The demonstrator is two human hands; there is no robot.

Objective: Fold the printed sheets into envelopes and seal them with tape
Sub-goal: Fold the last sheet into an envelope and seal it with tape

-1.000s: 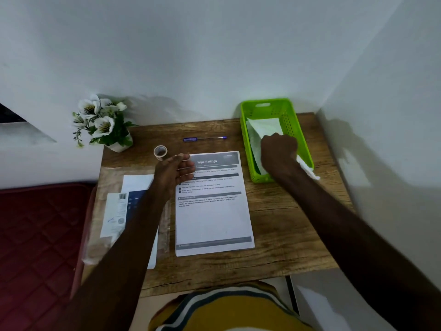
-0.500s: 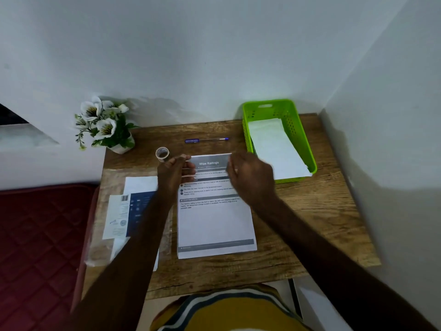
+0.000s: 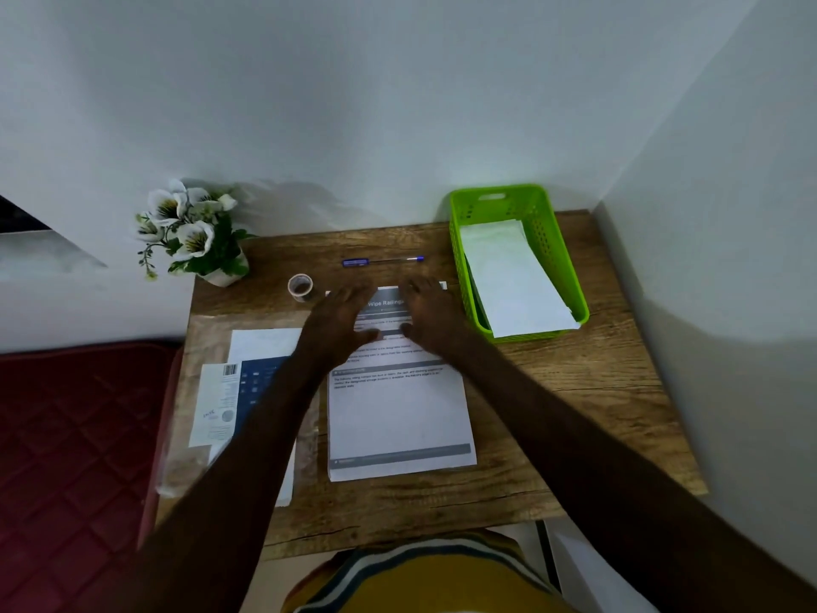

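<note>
Printed sheet (image 3: 400, 413) under both hands' seemingly flat fingers (image 3: 360, 294)

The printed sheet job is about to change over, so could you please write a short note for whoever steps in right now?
Left hand and right hand: both open, lying on the upper part of the printed sheet, near its far edge.
The sheet lies flat and unfolded at the middle of the wooden table.
The tape roll stands left of the sheet's far edge, untouched; the pen lies beyond it.
A folded white paper is already in the green basket.
More papers lie at the left.
Left to do: fold this sheet and tape it shut.
</note>
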